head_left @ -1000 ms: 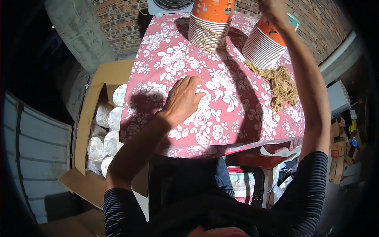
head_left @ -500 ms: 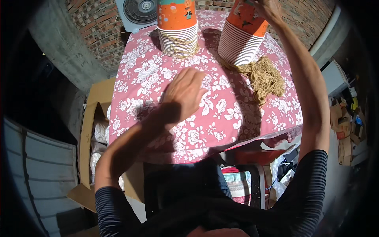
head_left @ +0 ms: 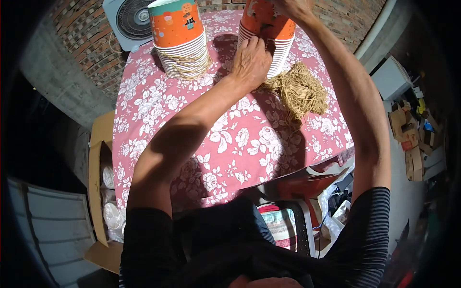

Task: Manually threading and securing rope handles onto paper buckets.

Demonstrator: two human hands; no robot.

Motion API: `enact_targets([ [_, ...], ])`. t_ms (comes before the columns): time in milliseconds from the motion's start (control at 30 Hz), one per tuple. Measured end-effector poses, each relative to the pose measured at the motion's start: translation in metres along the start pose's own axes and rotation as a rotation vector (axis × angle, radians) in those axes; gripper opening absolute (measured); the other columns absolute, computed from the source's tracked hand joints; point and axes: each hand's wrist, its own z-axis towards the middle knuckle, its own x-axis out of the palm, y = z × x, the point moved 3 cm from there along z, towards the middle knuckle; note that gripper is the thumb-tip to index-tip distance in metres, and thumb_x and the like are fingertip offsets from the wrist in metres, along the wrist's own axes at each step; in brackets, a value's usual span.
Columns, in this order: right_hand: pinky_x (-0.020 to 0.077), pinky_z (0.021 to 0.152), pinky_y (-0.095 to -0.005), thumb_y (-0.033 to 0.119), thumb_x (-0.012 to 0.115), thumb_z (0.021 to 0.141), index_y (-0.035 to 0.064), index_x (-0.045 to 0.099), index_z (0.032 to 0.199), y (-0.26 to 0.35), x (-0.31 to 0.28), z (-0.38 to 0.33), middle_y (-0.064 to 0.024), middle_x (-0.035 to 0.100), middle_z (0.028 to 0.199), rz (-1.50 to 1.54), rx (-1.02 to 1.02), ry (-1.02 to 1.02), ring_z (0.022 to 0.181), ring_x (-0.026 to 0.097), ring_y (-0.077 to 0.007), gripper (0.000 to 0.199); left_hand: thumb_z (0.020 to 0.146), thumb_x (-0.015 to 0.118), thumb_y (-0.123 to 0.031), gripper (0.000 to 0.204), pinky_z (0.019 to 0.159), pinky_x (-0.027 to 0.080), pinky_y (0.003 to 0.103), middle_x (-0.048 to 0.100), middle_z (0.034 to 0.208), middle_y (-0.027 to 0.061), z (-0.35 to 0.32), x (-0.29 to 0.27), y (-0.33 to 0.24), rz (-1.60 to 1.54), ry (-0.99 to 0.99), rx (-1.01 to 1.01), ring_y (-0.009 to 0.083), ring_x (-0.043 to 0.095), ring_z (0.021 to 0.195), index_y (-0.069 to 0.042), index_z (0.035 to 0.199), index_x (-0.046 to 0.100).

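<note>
A tall stack of nested orange paper buckets (head_left: 283, 53), with white rims layered low down, stands at the back right of the table. My right hand (head_left: 294, 8) is at its top, fingers bent over the upper edge and partly cut off by the picture's rim. Against the stack's near left side is my left hand (head_left: 253, 61), its fingers curled in where orange meets white rims; the fingertips are partly hidden. A loose tangle of tan twine (head_left: 305, 91) lies beside the stack's foot. To the left, a similar paper bucket stack (head_left: 178, 43) has twine wound round its lower part.
A pink flowered cloth (head_left: 225, 149) covers the table. A grey fan (head_left: 134, 21) stands behind the left stack, near a brick wall (head_left: 77, 43). An open cardboard box (head_left: 98, 192) with white bundles is at the left; more boxes (head_left: 408, 137) lie at the right.
My left hand has moved from above the cloth, forward and right, to the right stack. My right hand stays at that stack's top. The whole view has shifted, moving the scene leftward.
</note>
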Motion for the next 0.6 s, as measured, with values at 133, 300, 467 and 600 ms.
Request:
enact_targets([
  [133,0.056,0.057,-0.0422,0.021,0.071,0.086,0.0024,0.077,0.087,-0.001,0.002,0.005,-0.0149,0.068,0.059,0.207,0.141,0.122,0.053,0.071,-0.024,0.019,0.071,0.07,-0.009,0.009,0.083,0.045,0.042,0.064,0.09,0.017,0.007,0.001,0.001,0.043,0.042,-0.037,0.0321,0.057,0.099,-0.001,0.073,0.075],
  [300,0.0549,0.05,-0.0393,0.018,0.069,0.087,-0.0016,0.073,0.077,-0.006,-0.004,0.012,-0.0138,0.064,0.055,0.25,0.129,0.008,0.048,0.068,-0.0237,0.022,0.068,0.074,-0.012,0.011,0.084,0.044,0.042,0.066,0.089,0.0154,0.014,0.002,0.002,0.091,0.028,-0.063,0.0312,0.057,0.099,-0.003,0.074,0.076],
  [467,0.055,0.052,-0.0414,0.02,0.068,0.086,-0.0012,0.073,0.076,0.011,-0.012,0.014,-0.0141,0.064,0.054,0.255,0.159,-0.036,0.048,0.068,-0.0247,0.024,0.065,0.076,-0.015,0.013,0.086,0.042,0.043,0.065,0.089,0.0144,0.009,0.004,0.007,0.078,0.158,-0.081,0.0312,0.057,0.1,-0.005,0.073,0.076],
  [600,0.0542,0.05,-0.0407,0.021,0.066,0.089,0.0002,0.075,0.08,0.009,-0.024,0.027,-0.0127,0.065,0.056,0.218,0.199,-0.193,0.048,0.067,-0.0233,0.024,0.066,0.075,-0.015,0.012,0.082,0.043,0.043,0.065,0.089,0.0149,0.008,0.001,0.009,0.069,0.102,-0.063,0.0313,0.057,0.1,-0.005,0.072,0.075],
])
